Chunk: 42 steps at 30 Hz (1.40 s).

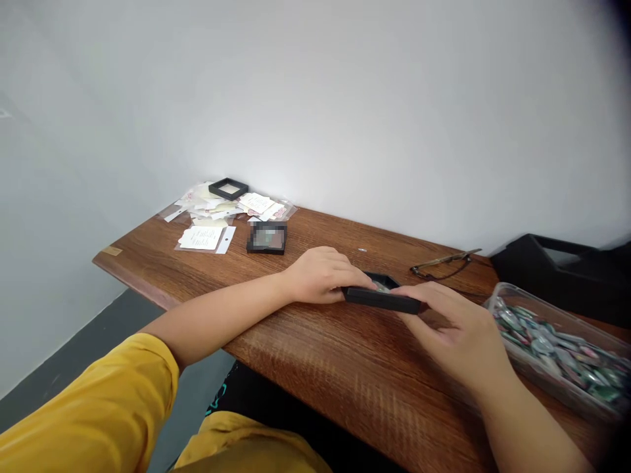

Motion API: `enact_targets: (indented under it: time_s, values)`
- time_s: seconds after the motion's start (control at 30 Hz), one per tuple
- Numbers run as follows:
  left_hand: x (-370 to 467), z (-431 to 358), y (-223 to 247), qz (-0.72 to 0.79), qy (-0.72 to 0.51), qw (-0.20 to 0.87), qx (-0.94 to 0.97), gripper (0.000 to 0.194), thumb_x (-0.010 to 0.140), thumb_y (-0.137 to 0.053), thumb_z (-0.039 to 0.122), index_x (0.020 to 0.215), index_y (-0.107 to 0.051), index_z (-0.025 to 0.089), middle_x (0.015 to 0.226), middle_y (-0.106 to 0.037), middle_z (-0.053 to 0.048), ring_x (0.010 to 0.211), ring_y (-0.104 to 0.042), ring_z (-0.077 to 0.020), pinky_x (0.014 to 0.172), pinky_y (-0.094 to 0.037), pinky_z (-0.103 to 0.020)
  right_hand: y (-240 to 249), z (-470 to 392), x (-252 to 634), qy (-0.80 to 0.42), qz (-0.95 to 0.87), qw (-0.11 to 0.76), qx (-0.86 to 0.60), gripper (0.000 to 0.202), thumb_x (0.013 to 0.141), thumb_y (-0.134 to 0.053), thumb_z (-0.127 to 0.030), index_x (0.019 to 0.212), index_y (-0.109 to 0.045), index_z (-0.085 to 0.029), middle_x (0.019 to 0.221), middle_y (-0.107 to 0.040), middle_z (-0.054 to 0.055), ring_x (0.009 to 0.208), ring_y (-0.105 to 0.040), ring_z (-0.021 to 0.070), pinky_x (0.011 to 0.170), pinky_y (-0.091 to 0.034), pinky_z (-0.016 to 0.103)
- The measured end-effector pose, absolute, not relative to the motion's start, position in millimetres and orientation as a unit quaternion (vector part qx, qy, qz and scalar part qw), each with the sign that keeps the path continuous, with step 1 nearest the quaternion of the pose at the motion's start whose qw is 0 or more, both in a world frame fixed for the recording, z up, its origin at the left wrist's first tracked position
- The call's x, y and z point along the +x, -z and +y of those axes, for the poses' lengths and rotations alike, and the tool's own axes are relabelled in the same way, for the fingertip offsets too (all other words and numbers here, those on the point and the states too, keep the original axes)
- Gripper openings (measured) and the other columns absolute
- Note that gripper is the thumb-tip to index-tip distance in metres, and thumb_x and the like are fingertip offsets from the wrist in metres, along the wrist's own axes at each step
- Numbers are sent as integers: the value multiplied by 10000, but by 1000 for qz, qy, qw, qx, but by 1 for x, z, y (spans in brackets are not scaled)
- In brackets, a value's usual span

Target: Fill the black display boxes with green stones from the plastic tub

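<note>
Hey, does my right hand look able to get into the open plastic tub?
Probably yes: the right hand is close beside the plastic tub, with no lid showing on it and nothing visible between them. It is gripping the black frame, though, so it would likely need to let go.

Softly sheened wood-grain tabletop (365, 374) toward five o'clock, smooth matt plastic-looking frame (382, 299) at four, clear glossy plastic tub (552, 384) farther out, matt paper cards (200, 238) at nine, soft cloth sleeve (108, 401) at eight, smooth matt wall (315, 98) at twelve
</note>
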<state>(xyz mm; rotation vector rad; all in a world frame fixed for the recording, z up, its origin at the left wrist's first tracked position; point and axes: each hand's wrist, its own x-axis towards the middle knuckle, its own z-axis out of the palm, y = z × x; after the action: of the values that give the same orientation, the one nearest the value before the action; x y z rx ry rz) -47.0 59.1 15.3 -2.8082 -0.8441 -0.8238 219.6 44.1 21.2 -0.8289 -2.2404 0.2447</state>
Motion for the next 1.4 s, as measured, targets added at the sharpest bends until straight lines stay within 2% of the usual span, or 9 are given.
enact_targets:
  time_s: [0.13, 0.37, 0.57, 0.77, 0.93, 1.13, 1.23, 1.3, 1.4]
  values:
    - [-50, 62, -14, -309, 270, 64, -910, 306, 950, -537, 215, 1194, -712, 276, 1169, -773, 35, 1046, -712, -145, 887, -506, -304, -20, 42, 215, -107, -869, 367, -315, 146, 906, -692, -265, 1052, -693, -276, 935, -707, 7, 810, -675, 164, 745, -546, 299]
    - [-64, 73, -19, -349, 292, 148, -878, 328, 941, -547, 180, 1214, -700, 277, 1188, -767, 21, 1037, -699, -159, 857, -497, -322, -14, 39, 212, -169, -825, 388, -375, 496, 875, -730, -353, 1350, -598, -294, 946, -720, 13, 737, -695, 150, 760, -603, 316]
    - [-91, 63, -49, -414, 313, 230, -824, 327, 938, -551, 200, 1223, -682, 296, 1154, -772, 7, 976, -693, -172, 786, -482, -334, -19, 35, 214, -132, -832, 380, -382, 381, 908, -682, -362, 1282, -639, -306, 944, -710, 6, 746, -681, 140, 745, -592, 301]
    - [-164, 52, -55, -553, 313, 133, -760, 344, 794, -526, 115, 1070, -712, 204, 1120, -766, -61, 1052, -689, -205, 915, -518, -380, -23, 32, 213, -98, -864, 345, -352, 289, 935, -652, -334, 1219, -657, -281, 883, -703, -9, 753, -673, 144, 743, -561, 305]
    - [-205, 48, -36, -587, 270, 53, -762, 287, 744, -519, 153, 953, -711, 200, 1008, -771, -66, 968, -703, -205, 884, -543, -378, -23, 36, 214, -31, -888, 339, -310, 226, 936, -655, -322, 1148, -676, -249, 853, -704, -3, 816, -665, 180, 872, -513, 387]
    - [-210, 43, -38, -549, 177, -41, -816, 468, 826, -610, 374, 1267, -652, 224, 1295, -697, -101, 1185, -659, -262, 961, -552, -401, -24, 38, 214, -44, -891, 333, -306, 208, 937, -654, -327, 1121, -690, -237, 846, -711, 0, 800, -666, 178, 846, -508, 376]
    - [-210, 42, -41, -543, 149, -52, -825, 554, 840, -642, 524, 1298, -655, 214, 1356, -665, -125, 1392, -510, -349, 1082, -484, -513, -25, 36, 215, -54, -887, 329, -320, 200, 937, -650, -345, 1100, -702, -242, 830, -713, -3, 784, -671, 180, 834, -513, 377]
    - [-208, 41, -43, -544, 147, -34, -826, 579, 832, -659, 575, 1280, -674, 209, 1372, -657, -132, 1444, -439, -388, 1166, -358, -627, -26, 35, 215, -62, -882, 326, -335, 192, 940, -640, -355, 1080, -713, -247, 829, -722, 0, 783, -681, 183, 826, -519, 376]
    - [-190, 35, -53, -515, 193, 48, -834, 516, 828, -677, 590, 1204, -714, 239, 1385, -651, -115, 1365, -535, -380, 1181, -282, -696, -28, 34, 213, -73, -874, 324, -355, 202, 949, -617, -369, 1064, -724, -242, 844, -738, 16, 796, -692, 194, 824, -523, 379]
